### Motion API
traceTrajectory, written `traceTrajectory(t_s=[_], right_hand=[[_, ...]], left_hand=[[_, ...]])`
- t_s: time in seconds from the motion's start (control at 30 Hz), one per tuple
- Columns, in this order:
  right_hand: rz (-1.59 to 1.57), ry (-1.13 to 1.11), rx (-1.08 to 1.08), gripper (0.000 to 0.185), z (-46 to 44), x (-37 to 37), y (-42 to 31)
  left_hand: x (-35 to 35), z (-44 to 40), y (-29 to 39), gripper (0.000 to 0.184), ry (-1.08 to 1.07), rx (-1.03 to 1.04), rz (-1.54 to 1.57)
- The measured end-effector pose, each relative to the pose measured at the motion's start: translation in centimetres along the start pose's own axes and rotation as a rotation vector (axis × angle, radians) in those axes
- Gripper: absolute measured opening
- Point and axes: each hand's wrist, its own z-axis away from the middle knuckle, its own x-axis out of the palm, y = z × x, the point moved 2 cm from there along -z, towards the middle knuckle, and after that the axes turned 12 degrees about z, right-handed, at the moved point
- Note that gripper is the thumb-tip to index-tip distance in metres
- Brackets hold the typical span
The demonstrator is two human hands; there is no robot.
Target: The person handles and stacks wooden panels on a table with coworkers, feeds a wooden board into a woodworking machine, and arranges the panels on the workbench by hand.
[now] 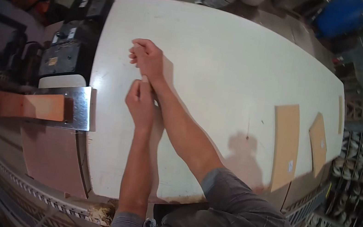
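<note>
Over the white tabletop [225, 64], my two forearms come close together at the left side. My left hand [140, 103] is closed, fingers curled, with a fingertip against my right wrist. Whether anything is inside it is hidden. Just beyond it, my right hand [148, 60] points left with its fingers bent in and pressed near the thumb. What it pinches, if anything, is too small to make out. Left of my hands, a metal plate [81, 108] with an orange-brown wooden block [43, 107] on it reaches the table's edge.
Dark machinery [68, 44] borders the table's left side. Brown flat boards [284, 146] [317, 144] lie at the right end. Racks [350, 176] stand beyond that end, and a blue barrel [343, 18] is at the back right. Wood shavings [100, 214] lie below the front edge.
</note>
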Motion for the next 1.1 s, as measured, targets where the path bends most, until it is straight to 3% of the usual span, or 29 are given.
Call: traceTrajectory(t_s=[0.13, 0.27, 0.33, 0.4, 0.43, 0.47, 0.53, 0.63, 0.73, 0.83, 0.93, 1.1], right_hand=[[0.108, 0.042, -0.07, 0.023, 2.5, -2.8, -0.6], [0.749, 0.452, -0.394, 0.03, 10.1, -14.7, -3.8], [1.098, 0.65, -0.445, 0.039, 16.7, -23.8, -7.0], [1.247, 0.833, -0.303, 0.047, 24.3, -33.2, -8.9], [1.562, 0.979, -0.316, 0.05, 28.4, -38.2, -8.6], [1.616, 0.97, -0.324, 0.052, 32.7, -40.9, -10.2], [1.773, 1.031, 0.059, 0.055, 39.2, -46.9, -9.8], [1.791, 1.07, 0.233, 0.068, 44.2, -53.3, -6.0], [1.832, 1.116, 0.119, 0.071, 43.5, -54.9, -4.4], [1.811, 1.032, 0.186, 0.072, 42.3, -54.8, -6.0], [1.818, 0.996, 0.11, 0.072, 41.2, -56.2, -6.8], [1.728, 0.903, 0.091, 0.071, 39.1, -58.1, -9.9]], left_hand=[[-1.3, -1.0, -2.4, 0.036, -0.091, 0.028, -0.008], [0.5, -0.3, -0.8, 0.029, -0.166, -0.027, 0.059], [1.1, 0.4, 0.0, 0.026, -0.205, -0.042, -0.004], [1.2, 0.3, -0.5, 0.026, -0.241, 0.004, -0.037], [1.2, 0.3, -0.9, 0.026, -0.27, -0.005, -0.051], [1.4, 0.4, -1.2, 0.026, -0.286, 0.007, -0.064], [1.7, 0.7, -1.5, 0.026, -0.318, 0.034, -0.103], [1.7, 1.4, -1.7, 0.027, -0.337, 0.095, -0.209], [1.9, 2.5, -0.9, 0.025, -0.317, 0.124, -0.242], [1.5, 2.1, -2.0, 0.022, -0.321, 0.123, -0.257], [0.5, 0.2, -4.6, 0.021, -0.323, 0.283, -0.311], [2.4, 2.6, -4.7, 0.026, -0.235, 0.548, -0.764]])
